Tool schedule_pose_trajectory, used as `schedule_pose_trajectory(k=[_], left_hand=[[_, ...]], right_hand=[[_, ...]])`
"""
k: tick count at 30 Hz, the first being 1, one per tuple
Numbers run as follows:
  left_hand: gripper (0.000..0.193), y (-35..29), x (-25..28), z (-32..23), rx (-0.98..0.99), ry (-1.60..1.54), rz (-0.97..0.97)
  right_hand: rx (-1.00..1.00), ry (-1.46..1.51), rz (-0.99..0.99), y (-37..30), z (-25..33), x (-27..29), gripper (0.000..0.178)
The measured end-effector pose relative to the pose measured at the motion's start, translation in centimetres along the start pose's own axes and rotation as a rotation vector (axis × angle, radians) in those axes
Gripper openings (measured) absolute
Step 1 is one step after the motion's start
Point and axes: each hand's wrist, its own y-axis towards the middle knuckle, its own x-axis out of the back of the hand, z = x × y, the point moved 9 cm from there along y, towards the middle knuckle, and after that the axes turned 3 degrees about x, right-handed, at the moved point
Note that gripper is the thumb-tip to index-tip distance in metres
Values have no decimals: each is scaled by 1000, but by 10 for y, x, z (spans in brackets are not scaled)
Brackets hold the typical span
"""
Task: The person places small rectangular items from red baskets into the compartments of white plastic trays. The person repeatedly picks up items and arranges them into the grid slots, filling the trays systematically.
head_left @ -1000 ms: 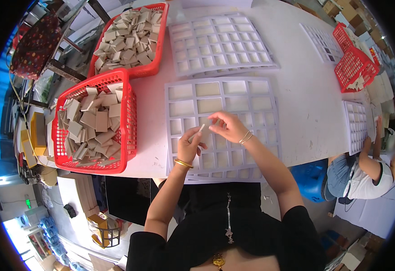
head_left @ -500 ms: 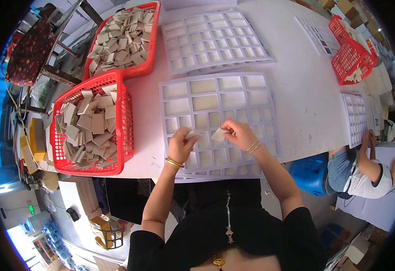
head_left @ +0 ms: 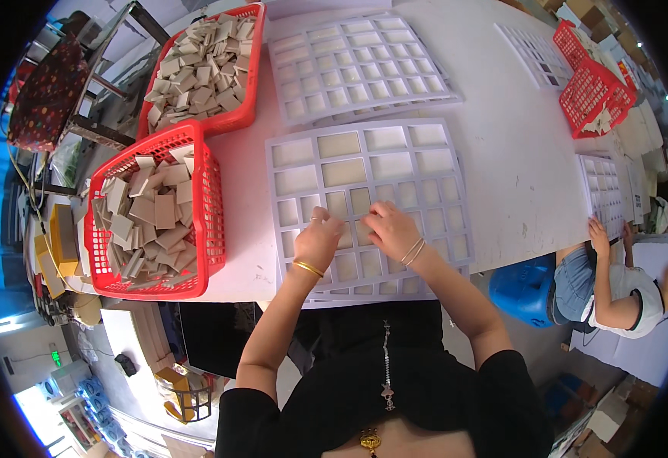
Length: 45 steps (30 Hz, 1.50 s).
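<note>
A white compartment tray (head_left: 293, 154) lies in front of me on top of other trays, some of its compartments filled with pale beige tiles. My right hand (head_left: 393, 231) is over the middle of it, fingers pinched together at a small square tile (head_left: 363, 235) that sits in or at a compartment. Close by on the left, my left hand (head_left: 318, 240) has its fingers curled down onto the neighbouring compartment; whatever they hold is hidden beneath them. Larger rectangular tiles (head_left: 345, 172) fill two compartments farther up.
Two red plastic baskets (head_left: 213, 221) heaped with loose tiles stand at the left. Another stack of white trays (head_left: 292, 76) lies beyond mine. Far right are more red baskets (head_left: 593, 99), further trays (head_left: 603, 187) and a seated person (head_left: 622, 294) whose hands touch a tray.
Both hands have come down onto the tray and closer together. The right hand's tile, held up and tilted before, is now down at a compartment. The other person's arm has shifted.
</note>
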Motion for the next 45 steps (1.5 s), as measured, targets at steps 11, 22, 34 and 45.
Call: schedule_pose_trajectory(k=[11,22,34,45], left_hand=[[24,-29,-2,-18,-305,175,-90],[40,-47,59,95,151,-22,-524],[46,-62,21,127,404,-399,-466],[53,-51,56,20,133,-539,-632]], right_hand=[[31,-280,129,-14,15,-13,3],[-434,-233,-495,-96,-108,104,46],[-712,-174,-465,-174,-129,66,53],[-1005,406,-842,-234,-168,103,47]])
